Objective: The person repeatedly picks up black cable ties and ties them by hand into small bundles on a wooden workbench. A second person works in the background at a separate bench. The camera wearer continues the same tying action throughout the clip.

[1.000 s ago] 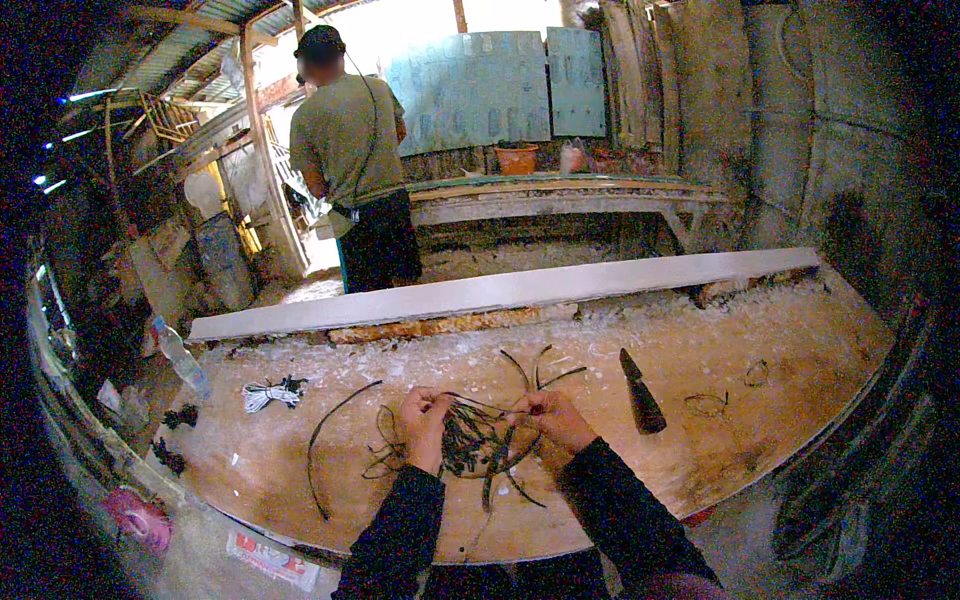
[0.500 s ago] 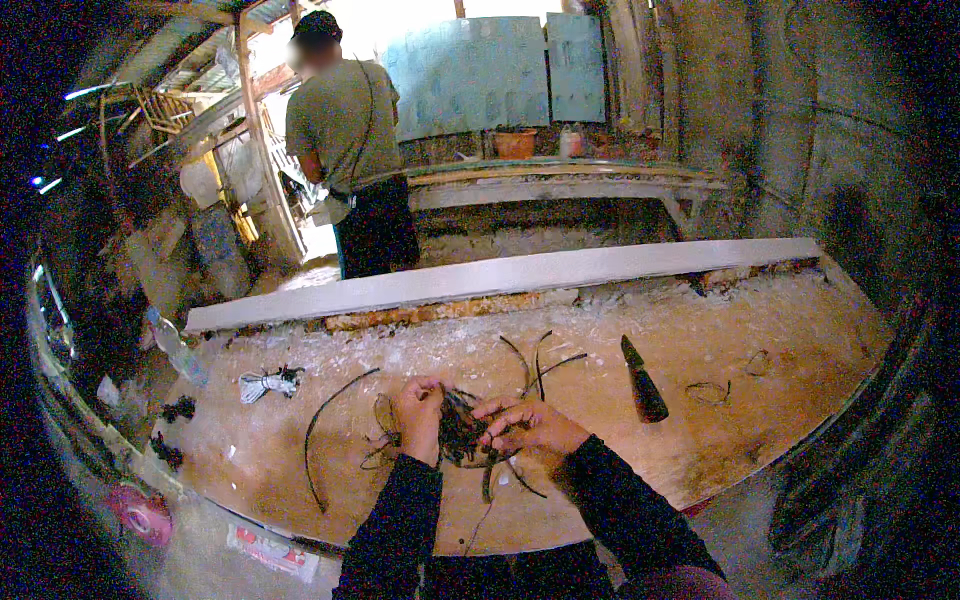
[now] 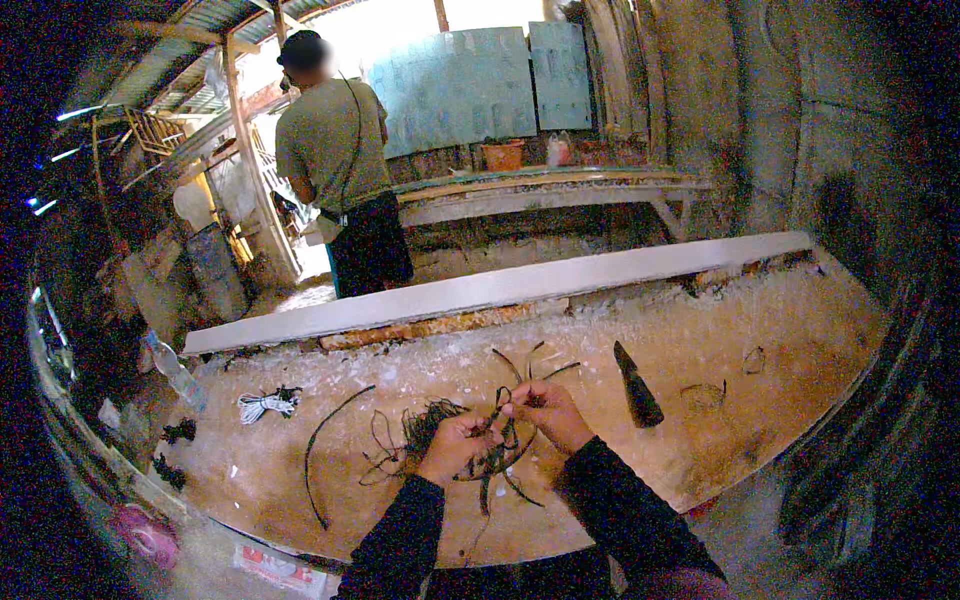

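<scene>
My left hand (image 3: pixel 458 446) and my right hand (image 3: pixel 556 412) are close together over the near middle of the wooden table (image 3: pixel 590 500). Both are closed, their fingertips pinching a dark cord (image 3: pixel 499 402) that loops up between them. A bundle of thin dark cords (image 3: pixel 428 424) lies beside my left hand, partly covered by it. Under and around my hands are more dark strands (image 3: pixel 522 490), tangled and partly hidden. One long curved dark strip (image 3: pixel 318 450) lies apart to the left. Right of my right hand lies a dark, tapered tool (image 3: pixel 638 388) resembling a knife.
A tied white cord bundle (image 3: pixel 264 406), dark clumps (image 3: pixel 180 431) and a clear bottle (image 3: pixel 172 368) occupy the table's left side. Thin loops (image 3: pixel 704 396) lie at right. A pale beam (image 3: pixel 500 291) runs along the far edge. Beyond it, a person (image 3: pixel 338 150) stands near a bench (image 3: pixel 560 190).
My hands have moved off the cord bundle, slightly right, and now raise a cord loop between them. The bundle is more exposed. The person beyond has turned their head; the view has shifted slightly.
</scene>
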Available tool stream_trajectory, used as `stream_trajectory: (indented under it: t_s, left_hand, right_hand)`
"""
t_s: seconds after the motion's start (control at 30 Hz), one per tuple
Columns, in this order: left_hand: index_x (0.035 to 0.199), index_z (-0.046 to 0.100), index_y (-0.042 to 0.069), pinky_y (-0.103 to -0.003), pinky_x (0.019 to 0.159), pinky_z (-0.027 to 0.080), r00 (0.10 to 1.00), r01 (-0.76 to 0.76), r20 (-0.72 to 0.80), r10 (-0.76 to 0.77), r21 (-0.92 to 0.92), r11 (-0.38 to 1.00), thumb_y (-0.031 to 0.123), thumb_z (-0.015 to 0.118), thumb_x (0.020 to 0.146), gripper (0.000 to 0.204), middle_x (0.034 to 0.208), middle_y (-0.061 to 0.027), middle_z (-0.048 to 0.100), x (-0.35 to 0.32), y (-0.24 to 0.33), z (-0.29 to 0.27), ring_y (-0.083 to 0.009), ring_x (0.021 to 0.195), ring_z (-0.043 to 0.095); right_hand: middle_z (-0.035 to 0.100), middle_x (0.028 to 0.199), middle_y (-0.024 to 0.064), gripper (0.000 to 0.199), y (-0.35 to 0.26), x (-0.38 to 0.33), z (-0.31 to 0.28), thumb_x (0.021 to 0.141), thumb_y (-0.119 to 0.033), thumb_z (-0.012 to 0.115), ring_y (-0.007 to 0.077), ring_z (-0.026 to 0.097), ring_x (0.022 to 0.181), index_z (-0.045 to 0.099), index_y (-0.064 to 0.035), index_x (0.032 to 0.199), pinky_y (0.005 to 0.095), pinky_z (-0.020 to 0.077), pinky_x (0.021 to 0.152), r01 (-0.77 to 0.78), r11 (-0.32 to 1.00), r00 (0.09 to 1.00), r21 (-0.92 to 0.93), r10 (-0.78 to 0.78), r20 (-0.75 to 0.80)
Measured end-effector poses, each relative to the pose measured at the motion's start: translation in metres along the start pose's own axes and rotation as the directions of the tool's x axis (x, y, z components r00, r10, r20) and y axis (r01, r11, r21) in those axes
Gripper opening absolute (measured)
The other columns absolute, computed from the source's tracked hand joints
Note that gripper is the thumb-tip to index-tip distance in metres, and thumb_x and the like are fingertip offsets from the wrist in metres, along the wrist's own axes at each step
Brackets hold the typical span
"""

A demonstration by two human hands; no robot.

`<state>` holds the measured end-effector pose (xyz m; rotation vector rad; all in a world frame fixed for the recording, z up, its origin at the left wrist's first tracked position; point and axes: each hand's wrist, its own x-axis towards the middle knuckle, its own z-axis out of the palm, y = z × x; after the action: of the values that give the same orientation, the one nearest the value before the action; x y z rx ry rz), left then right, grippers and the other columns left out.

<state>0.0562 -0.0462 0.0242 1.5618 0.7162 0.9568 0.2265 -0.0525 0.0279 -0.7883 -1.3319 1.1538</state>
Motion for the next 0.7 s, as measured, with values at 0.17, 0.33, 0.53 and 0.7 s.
stream_trajectory:
  t_s: [0.17, 0.33, 0.53, 0.7]
  left_hand:
    - [0.076, 0.059, 0.004, -0.021, 0.049, 0.038, 0.992, 0.115, -0.066, -0.107, 0.141, 0.983, 0.015, 0.064, 0.073, 0.012, 0.066, 0.0004, 0.055, -0.002, -0.002, -0.007, -0.0048, 0.057, 0.048]
    - [0.072, 0.057, 0.005, -0.020, 0.047, 0.033, 0.987, -0.120, -0.109, 0.122, 0.030, 0.992, 0.019, 0.064, 0.073, 0.016, 0.062, 0.0028, 0.050, 0.003, -0.010, -0.012, -0.0049, 0.053, 0.043]
    - [0.068, 0.054, 0.005, -0.019, 0.043, 0.028, 0.987, 0.056, -0.149, -0.052, 0.023, 0.998, 0.022, 0.064, 0.074, 0.020, 0.058, 0.0043, 0.047, 0.000, -0.005, -0.017, -0.0040, 0.049, 0.038]
    - [0.069, 0.054, 0.005, -0.019, 0.043, 0.030, 0.972, -0.043, -0.213, 0.101, 0.262, 0.964, 0.019, 0.061, 0.076, 0.017, 0.059, 0.0029, 0.051, -0.003, 0.001, -0.019, -0.0044, 0.048, 0.038]
  right_hand:
    - [0.052, 0.068, -0.0016, 0.011, 0.005, 0.000, 0.000, 0.069, -0.005, 0.064, 0.0077, 0.049, 0.065, 0.052, -0.0063, 0.068, 0.0220, 0.0393, 0.063, 0.011, 1.000, 0.997, 0.010, -0.011, -0.081]
    - [0.051, 0.067, -0.0015, 0.012, 0.025, 0.004, -0.009, 0.068, -0.002, 0.062, 0.0074, 0.047, 0.062, 0.050, -0.0057, 0.069, 0.0205, 0.0385, 0.060, -0.032, 0.959, 0.994, -0.282, 0.001, -0.109]
    - [0.049, 0.068, -0.0009, 0.011, 0.043, 0.003, -0.005, 0.068, 0.000, 0.058, 0.0082, 0.046, 0.065, 0.049, -0.0059, 0.068, 0.0214, 0.0386, 0.058, -0.015, 0.973, 0.979, -0.232, -0.033, -0.203]
    - [0.049, 0.069, 0.0007, 0.011, 0.043, 0.000, -0.004, 0.068, -0.001, 0.057, 0.0094, 0.046, 0.066, 0.047, -0.0063, 0.067, 0.0229, 0.0386, 0.059, 0.092, 0.908, 0.969, -0.409, -0.176, -0.174]
